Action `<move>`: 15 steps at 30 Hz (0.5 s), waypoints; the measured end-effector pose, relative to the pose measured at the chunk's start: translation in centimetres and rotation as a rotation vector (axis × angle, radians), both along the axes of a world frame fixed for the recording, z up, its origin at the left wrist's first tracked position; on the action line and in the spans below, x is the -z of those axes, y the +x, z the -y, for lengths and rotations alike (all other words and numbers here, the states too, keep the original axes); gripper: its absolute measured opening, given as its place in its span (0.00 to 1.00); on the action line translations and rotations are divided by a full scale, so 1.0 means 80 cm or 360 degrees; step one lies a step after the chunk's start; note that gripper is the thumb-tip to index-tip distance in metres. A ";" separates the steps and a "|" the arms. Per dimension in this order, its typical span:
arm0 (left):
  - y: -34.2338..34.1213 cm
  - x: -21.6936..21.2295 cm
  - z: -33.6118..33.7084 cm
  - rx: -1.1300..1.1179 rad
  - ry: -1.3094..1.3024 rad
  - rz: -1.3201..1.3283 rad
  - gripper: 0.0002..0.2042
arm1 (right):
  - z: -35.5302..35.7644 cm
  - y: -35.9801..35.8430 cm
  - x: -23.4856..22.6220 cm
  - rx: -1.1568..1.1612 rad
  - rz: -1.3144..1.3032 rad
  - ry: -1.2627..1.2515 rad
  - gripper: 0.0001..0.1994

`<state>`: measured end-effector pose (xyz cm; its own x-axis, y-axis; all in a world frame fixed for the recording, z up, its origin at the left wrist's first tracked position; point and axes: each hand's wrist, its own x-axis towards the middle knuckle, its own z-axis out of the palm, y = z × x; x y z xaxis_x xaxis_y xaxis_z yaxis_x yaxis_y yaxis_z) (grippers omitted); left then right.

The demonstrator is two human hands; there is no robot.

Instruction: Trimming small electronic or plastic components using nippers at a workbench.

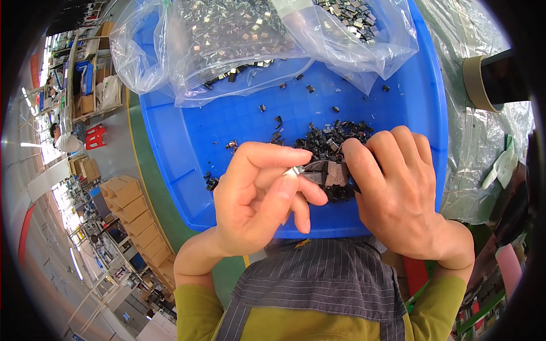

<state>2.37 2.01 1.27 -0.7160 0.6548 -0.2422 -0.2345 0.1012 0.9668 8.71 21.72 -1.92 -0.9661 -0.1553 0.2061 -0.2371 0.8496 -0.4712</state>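
Note:
Between the thumb and fingers of my left hand [259,190] is a small shiny metal piece [292,171]. My right hand [398,190] is closed around a pair of cutting pliers [334,173], whose handles are mostly hidden under the palm. The pliers' narrow jaws point left, their tips right at the metal piece; whether they touch it is too small to tell. Behind and below the tool lies a heap of small black pieces [327,139] in a shallow blue tray [199,128].
Clear plastic bags [227,51] holding many small metallic parts rest in the tray's far side. A few loose bits lie between bags and heap. To the right, a tape roll [476,84] and a white glove [501,165] lie on plastic sheeting. Cardboard boxes [133,210] stand left.

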 end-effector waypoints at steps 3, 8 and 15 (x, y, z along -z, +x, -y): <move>0.001 0.000 -0.001 -0.0003 0.0031 0.0018 0.13 | 0.001 0.000 -0.001 0.0011 0.0009 0.0019 0.21; 0.001 0.002 -0.001 0.0017 0.0047 -0.0034 0.13 | 0.003 0.000 0.002 0.0004 0.0017 0.0019 0.19; 0.003 -0.004 -0.011 -0.0002 -0.0311 -0.0201 0.11 | 0.008 0.001 0.001 0.0021 0.0069 0.0160 0.17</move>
<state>2.58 2.85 1.62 -0.7495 0.6031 -0.2729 -0.1133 0.2893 0.9505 8.77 21.11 -2.03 -0.9759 -0.1604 0.1480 -0.2068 0.8961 -0.3928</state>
